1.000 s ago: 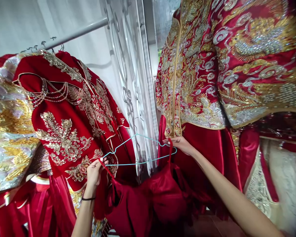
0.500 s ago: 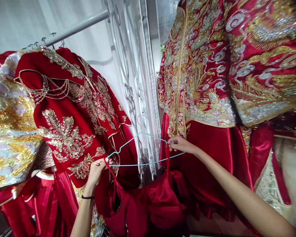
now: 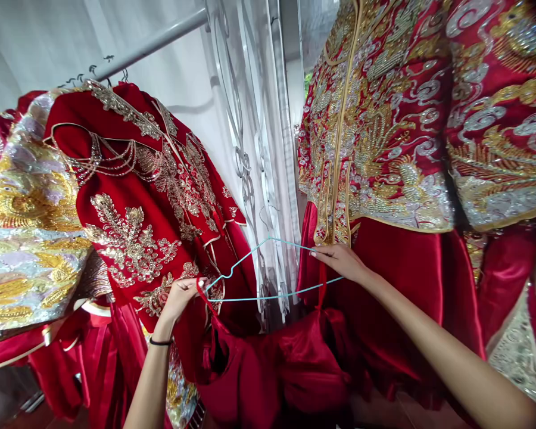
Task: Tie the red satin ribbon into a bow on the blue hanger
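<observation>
A thin light-blue wire hanger point(image 3: 268, 268) is held level between my two hands. My left hand point(image 3: 181, 296) is closed on its left end, pinching a red strap there. My right hand point(image 3: 339, 262) is closed on its right end, where another red strap hangs down. A red satin skirt point(image 3: 290, 363) sags from those straps below the hanger. A black band circles my left wrist.
A red jacket with gold embroidery point(image 3: 147, 208) hangs on the left from a metal rail point(image 3: 152, 42), beside a gold and lilac garment point(image 3: 22, 232). Another embroidered red jacket point(image 3: 384, 119) hangs on the right. Between them are white curtains and an ornate metal grille point(image 3: 250, 149).
Both hands and the hanger have stayed together while the view shifted slightly; the hanger sits a little farther right and the hands keep their grip on its ends.
</observation>
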Available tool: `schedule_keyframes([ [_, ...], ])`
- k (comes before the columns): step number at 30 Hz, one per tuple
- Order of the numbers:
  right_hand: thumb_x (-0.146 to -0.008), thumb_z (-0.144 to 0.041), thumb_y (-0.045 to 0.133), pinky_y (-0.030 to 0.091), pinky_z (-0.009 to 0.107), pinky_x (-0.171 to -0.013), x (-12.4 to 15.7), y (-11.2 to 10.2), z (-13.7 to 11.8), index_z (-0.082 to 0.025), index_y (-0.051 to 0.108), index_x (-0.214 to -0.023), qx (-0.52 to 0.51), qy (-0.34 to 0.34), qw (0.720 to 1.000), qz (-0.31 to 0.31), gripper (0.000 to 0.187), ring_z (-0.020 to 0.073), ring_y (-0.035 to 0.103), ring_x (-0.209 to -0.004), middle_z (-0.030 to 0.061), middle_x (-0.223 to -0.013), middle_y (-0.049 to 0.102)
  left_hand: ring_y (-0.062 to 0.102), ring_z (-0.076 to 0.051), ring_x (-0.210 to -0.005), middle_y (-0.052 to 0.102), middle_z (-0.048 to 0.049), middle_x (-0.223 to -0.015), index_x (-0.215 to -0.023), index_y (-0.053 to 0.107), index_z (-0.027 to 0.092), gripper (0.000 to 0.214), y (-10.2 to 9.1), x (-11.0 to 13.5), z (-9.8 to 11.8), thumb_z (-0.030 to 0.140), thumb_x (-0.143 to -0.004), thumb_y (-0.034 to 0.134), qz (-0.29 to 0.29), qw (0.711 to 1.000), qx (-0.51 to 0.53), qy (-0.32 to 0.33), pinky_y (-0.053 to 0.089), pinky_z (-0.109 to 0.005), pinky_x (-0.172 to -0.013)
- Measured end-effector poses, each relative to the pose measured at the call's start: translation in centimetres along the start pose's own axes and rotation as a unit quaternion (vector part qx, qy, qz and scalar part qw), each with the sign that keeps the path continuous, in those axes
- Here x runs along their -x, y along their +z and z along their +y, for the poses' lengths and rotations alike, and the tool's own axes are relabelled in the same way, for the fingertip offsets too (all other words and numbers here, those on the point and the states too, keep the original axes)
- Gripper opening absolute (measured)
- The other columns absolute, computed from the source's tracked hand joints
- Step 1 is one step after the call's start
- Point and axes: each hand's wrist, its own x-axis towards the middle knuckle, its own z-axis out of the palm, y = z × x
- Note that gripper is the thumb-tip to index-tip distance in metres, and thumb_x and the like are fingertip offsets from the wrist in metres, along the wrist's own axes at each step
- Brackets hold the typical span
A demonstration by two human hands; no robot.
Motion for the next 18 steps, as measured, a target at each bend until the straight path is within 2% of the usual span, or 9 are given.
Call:
schedule_keyframes([
  [6,-0.08,-0.043,0.048,0.043,0.03,-0.064,0.1,0.1,-0.1,-0.026,0.073,-0.087,0.008,-0.002,1.0,0.001,0.03,0.0229,0.063,-0.07,-0.0005,-0.071,0.071,0.064,-0.021,-0.064,0.07,-0.0073,-0.063,-0.07,0.073,0.013,0.022,2.5,-1.1,2.3,0.024,-0.051,0.077,-0.092,0.991,-0.096,0.026,0.049,-0.03,-0.064],
  [12,-0.082,-0.043,0.046,0.042,0.028,-0.062,0.2,0.4,-0.1,-0.025,0.072,-0.085,0.03,-0.006,1.0,0.002,0.031,0.0212,0.063,-0.068,-0.0005,-0.07,0.071,0.057,-0.015,-0.051,0.066,-0.0051,-0.055,-0.059,0.07,0.013,0.015,4.3,-1.2,3.3,0.028,-0.056,0.073,-0.132,0.979,-0.15,0.037,0.044,-0.027,-0.054],
  [16,-0.082,-0.042,0.046,0.043,0.029,-0.063,0.3,0.5,-0.5,-0.026,0.071,-0.09,0.042,-0.008,0.999,-0.004,0.03,0.0209,0.062,-0.067,-0.0007,-0.069,0.07,0.051,-0.012,-0.05,0.062,-0.002,-0.053,-0.055,0.065,0.015,0.015,4.6,-1.8,3.8,0.028,-0.062,0.067,-0.178,0.949,-0.245,0.09,0.039,-0.024,-0.051],
  [18,-0.083,-0.041,0.046,0.044,0.031,-0.068,0.4,0.5,-0.8,-0.026,0.07,-0.095,0.06,-0.003,0.998,-0.004,0.031,0.0228,0.063,-0.072,0.0012,-0.076,0.071,0.052,-0.013,-0.053,0.062,-0.0016,-0.055,-0.058,0.065,0.016,0.011,4.6,-2.1,4.0,0.026,-0.063,0.064,-0.172,0.931,-0.302,0.111,0.04,-0.025,-0.054],
])
